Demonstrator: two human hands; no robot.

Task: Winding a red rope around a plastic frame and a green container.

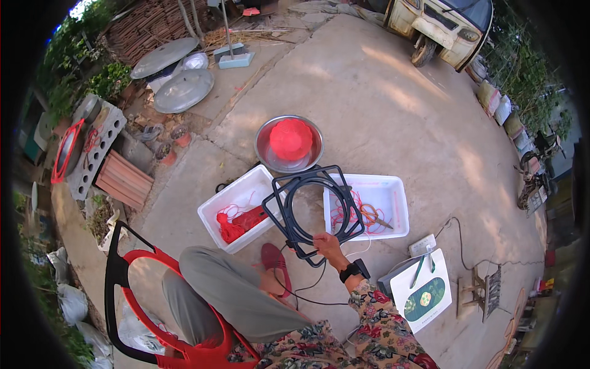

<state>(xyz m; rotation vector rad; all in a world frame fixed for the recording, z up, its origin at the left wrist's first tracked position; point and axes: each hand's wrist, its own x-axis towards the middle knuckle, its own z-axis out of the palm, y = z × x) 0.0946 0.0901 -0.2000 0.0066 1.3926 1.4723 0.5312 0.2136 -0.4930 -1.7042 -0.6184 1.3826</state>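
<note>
My right hand, wearing a black wrist device, is closed on the lower edge of a black frame with a large ring in its middle. The frame is tilted above the ground between two white plastic bins, overlapping both. Red yarn and a bundled dark red piece lie in the left bin. Inside the right bin are loose pink-red cord and scissors with orange handles. My left hand does not show.
Beyond the bins stands a metal basin holding a red round thing. A white paper bag and power strip are at right, with dark cables across the concrete. A red chair is at left, a three-wheeled vehicle far right.
</note>
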